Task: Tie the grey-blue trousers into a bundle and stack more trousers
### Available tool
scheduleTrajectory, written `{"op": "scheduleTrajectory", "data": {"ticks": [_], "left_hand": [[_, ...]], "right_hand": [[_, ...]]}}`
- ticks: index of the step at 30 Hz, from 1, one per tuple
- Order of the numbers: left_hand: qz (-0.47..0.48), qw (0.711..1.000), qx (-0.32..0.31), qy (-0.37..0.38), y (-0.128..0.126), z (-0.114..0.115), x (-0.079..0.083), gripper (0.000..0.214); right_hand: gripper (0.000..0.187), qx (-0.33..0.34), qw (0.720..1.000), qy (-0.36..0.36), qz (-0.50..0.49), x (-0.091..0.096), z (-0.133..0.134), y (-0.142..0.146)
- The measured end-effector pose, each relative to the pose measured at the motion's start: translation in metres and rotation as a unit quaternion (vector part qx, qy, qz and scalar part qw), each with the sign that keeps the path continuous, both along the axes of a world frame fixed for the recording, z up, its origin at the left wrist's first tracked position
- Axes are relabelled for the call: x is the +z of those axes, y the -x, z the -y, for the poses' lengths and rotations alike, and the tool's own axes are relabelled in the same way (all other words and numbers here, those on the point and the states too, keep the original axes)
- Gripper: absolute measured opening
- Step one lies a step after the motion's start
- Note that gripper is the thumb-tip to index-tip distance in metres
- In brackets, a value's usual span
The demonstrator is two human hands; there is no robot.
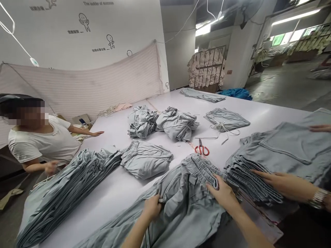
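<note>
Grey-blue trousers [186, 193] with a gathered elastic waistband lie across the table in front of me. My left hand [152, 206] is closed on the fabric at their left side. With my right hand [223, 193] I grip the waistband at its right end, thumb and fingers around the cloth. Just beyond the waistband lie scissors [202, 148] with red handles. A folded pair of the same trousers [146, 160] sits to the upper left of my hands. On the right, a stack of folded trousers [253, 179] lies near a co-worker's hand [287, 186].
A person in a white shirt [49, 137] stands at the left by a long pile of trousers [69, 193]. Farther back on the white table [258, 110] lie bundled garments [177, 124] and a tied stack [227, 119]. Beyond the table stands a loaded garment rack [207, 69].
</note>
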State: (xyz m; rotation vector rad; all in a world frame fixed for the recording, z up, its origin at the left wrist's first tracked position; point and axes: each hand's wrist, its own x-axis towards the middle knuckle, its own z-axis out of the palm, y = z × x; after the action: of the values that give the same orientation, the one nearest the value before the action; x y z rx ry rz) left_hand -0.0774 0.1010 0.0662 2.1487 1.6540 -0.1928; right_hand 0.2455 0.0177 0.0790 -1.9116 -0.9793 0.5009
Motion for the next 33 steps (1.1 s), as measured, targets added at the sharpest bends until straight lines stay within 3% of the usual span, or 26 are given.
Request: {"op": "scheduleTrajectory", "data": {"ticks": [4,7,11,14,18,21,24,27,30,33], "left_hand": [[0.061,0.995,0.065,-0.034,0.022,-0.019,0.004,0.022],[0.071,0.989,0.121,-0.052,0.029,-0.024,-0.002,0.02],[0.071,0.976,0.18,-0.095,0.023,-0.013,-0.014,0.031],[0.079,0.976,0.171,-0.113,0.012,-0.001,-0.014,0.03],[0.078,0.98,0.143,-0.115,-0.01,-0.001,-0.009,0.04],[0.078,0.98,0.149,-0.104,-0.026,-0.012,-0.008,0.032],[0.084,0.981,0.154,-0.086,-0.032,-0.017,-0.01,0.026],[0.105,0.981,0.139,-0.084,-0.027,-0.014,-0.013,0.026],[0.121,0.975,0.149,-0.108,-0.016,-0.011,-0.013,0.028],[0.11,0.963,0.191,-0.154,-0.008,-0.008,-0.013,0.04]], "right_hand": [[0.048,-0.033,0.996,0.011,0.08,-0.001,-0.011,-0.006],[0.046,-0.052,0.986,-0.03,0.156,-0.007,-0.014,-0.009],[0.043,-0.06,0.959,-0.133,0.242,-0.027,-0.013,-0.009],[0.043,-0.06,0.947,-0.151,0.278,-0.034,-0.013,-0.008],[0.049,-0.024,0.943,-0.047,0.328,-0.022,-0.017,-0.004],[0.063,0.023,0.939,0.084,0.332,-0.004,-0.022,0.0],[0.079,0.059,0.931,0.154,0.325,0.012,-0.034,0.01],[0.068,0.06,0.923,0.173,0.339,0.023,-0.047,0.021],[0.052,0.074,0.936,0.143,0.314,0.026,-0.056,0.02],[0.061,0.027,0.952,0.122,0.278,0.018,-0.065,-0.002]]}}
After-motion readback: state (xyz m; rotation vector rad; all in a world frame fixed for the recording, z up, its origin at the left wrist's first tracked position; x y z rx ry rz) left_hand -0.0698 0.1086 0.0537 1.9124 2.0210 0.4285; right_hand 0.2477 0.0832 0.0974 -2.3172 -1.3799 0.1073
